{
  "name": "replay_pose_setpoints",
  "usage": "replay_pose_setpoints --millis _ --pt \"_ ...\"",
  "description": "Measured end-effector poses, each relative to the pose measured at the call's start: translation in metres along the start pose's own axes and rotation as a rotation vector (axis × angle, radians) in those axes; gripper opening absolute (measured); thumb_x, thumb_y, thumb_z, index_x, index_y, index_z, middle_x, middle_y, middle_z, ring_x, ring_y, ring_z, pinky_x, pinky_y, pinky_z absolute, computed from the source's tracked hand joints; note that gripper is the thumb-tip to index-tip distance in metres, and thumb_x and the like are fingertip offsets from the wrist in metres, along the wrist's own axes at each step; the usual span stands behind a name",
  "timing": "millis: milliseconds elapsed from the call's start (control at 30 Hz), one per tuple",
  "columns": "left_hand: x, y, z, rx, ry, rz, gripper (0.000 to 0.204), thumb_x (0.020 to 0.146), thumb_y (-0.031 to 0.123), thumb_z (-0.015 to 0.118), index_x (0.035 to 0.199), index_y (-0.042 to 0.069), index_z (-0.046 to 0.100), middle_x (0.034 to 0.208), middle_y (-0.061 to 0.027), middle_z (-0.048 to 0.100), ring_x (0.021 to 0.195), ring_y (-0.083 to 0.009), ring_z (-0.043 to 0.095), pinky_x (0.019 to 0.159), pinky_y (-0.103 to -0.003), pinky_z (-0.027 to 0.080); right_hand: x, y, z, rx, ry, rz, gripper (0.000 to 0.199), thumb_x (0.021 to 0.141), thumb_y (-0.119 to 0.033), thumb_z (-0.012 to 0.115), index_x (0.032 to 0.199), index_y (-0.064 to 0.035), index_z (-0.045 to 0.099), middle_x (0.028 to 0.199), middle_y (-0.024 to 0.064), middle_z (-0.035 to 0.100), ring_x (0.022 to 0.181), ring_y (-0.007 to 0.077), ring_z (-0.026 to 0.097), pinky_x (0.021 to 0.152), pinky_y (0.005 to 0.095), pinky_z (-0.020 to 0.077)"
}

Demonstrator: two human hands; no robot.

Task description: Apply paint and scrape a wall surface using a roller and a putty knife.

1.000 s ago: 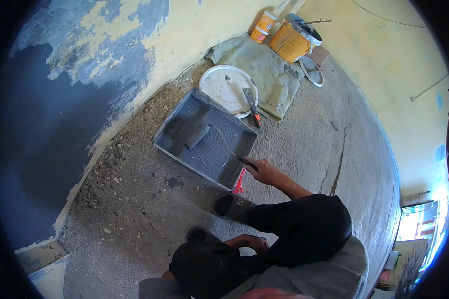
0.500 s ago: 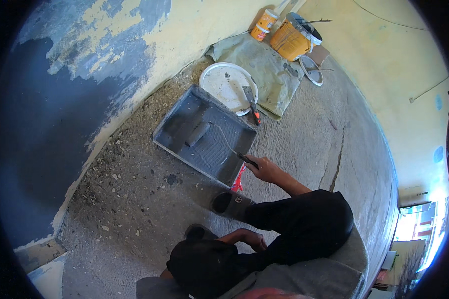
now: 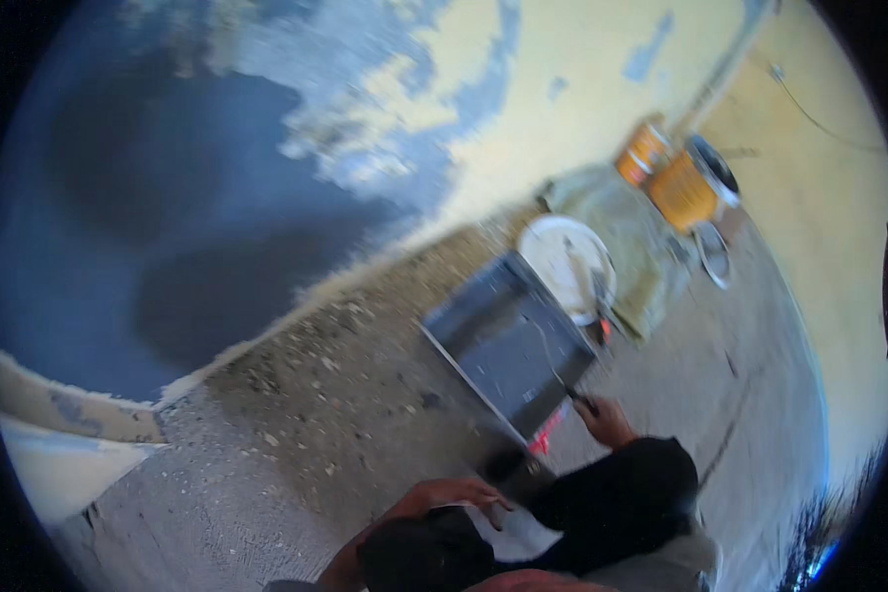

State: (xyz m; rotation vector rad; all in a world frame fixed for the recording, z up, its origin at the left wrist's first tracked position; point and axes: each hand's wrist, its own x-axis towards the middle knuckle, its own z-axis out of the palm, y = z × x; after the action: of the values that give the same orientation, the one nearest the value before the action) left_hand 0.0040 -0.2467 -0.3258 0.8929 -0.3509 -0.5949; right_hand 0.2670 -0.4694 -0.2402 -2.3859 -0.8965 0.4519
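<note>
Clamped, with the fingers of the right hand (image 3: 610, 422), on a black-handled, wire-framed paint roller (image 3: 579, 400). Holding nothing visible with the left hand (image 3: 459, 490), bent over near the black-trousered left knee (image 3: 419, 548), with fingers loosely apart; cannot tell whether resting on the leg.

Just left of the right fingers, showing a crumpled scrap of bright red material (image 3: 543, 434) at the near corner of a grey, rectangular, shallow paint tray (image 3: 479, 383). Up and to the left of those fingers, inside the tray, running out along the bent wire to a cylindrical grey roller head (image 3: 501, 323), too blurred to trace cleanly.

Looks like the loading step, judging by the head lying in grey paint. Seems next to call for rolling off any surplus along the tray, then lifting level and carrying left, well away from the fingers, toward the dark blue-grey painted patch (image 3: 266, 197) on the peeling cream wall (image 3: 523, 128).

Farther ahead of the right fingers, beyond the tray, showing a round white plastic lid (image 3: 553, 252) with an orange-and-black-handled scraper (image 3: 603, 301) on top, then a dull green sheet (image 3: 631, 257), and farthest, a yellow-orange plastic bucket (image 3: 683, 192)
</note>
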Motion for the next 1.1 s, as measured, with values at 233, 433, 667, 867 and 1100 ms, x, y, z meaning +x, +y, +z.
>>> replay_pose_setpoints --millis 233,433,667,867,1100 --pt "-0.221 0.103 -0.019 0.442 1.41 -0.278 0.04 0.089 0.032 0.064 0.119 0.005 0.062 0.115 -0.0095 0.065 0.101 -0.0193 0.062 0.091 -0.035 0.047 0.056 -0.041 0.017 0.062 0.205 -0.017 0.024 0.086 -0.021 0.066 0.102 -0.0034 0.064 0.066 0.0117 0.063 0.055 0.0248 0.059 0.056 0.0375 0.0468" --pt "-0.348 0.154 0.127 0.544 2.313 0.233 0.017 0.089 0.013 0.054 0.094 0.001 0.065 0.085 -0.0095 0.067 0.073 -0.0164 0.066 0.062 -0.03 0.053 0.181 -0.164 -0.02 0.169 0.288 -0.655 0.028 0.082 -0.009 0.068 0.105 0.0042 0.059 0.086 0.0207 0.065 0.072 0.0311 0.068 0.061 0.0362 0.0525" --pt "-0.227 0.289 0.239 1.062 2.313 -0.169 0.015 0.083 0.003 0.062 0.098 0.002 0.063 0.084 -0.0111 0.066 0.079 -0.0221 0.066 0.07 -0.034 0.052 0.216 -0.356 -0.032 0.661 0.252 -0.923 0.032 0.084 -0.007 0.068 0.112 0.0071 0.061 0.089 0.0171 0.067 0.074 0.0203 0.066 0.062 0.0308 0.051" --pt "-0.176 0.375 0.275 1.205 2.107 -0.483 0.028 0.083 0.015 0.069 0.108 0.006 0.061 0.093 -0.0145 0.067 0.086 -0.031 0.065 0.081 -0.04 0.049 0.201 -0.465 -0.051 0.884 0.1 -0.852 0.03 0.087 -0.008 0.066 0.112 0.0076 0.061 0.084 0.013 0.066 0.071 0.0128 0.061 0.058 0.0267 0.0472" --pt "-0.293 0.368 0.269 1.516 2.306 -0.291 0.038 0.081 0.003 0.068 0.116 0.003 0.053 0.119 -0.0134 0.055 0.114 -0.0308 0.051 0.097 -0.039 0.039 0.177 -0.499 -0.011 0.886 0.267 -0.753 0.028 0.09 -0.01 0.064 0.112 0.0059 0.062 0.073 0.007 0.062 0.062 0.0095 0.055 0.055 0.0249 0.0439"
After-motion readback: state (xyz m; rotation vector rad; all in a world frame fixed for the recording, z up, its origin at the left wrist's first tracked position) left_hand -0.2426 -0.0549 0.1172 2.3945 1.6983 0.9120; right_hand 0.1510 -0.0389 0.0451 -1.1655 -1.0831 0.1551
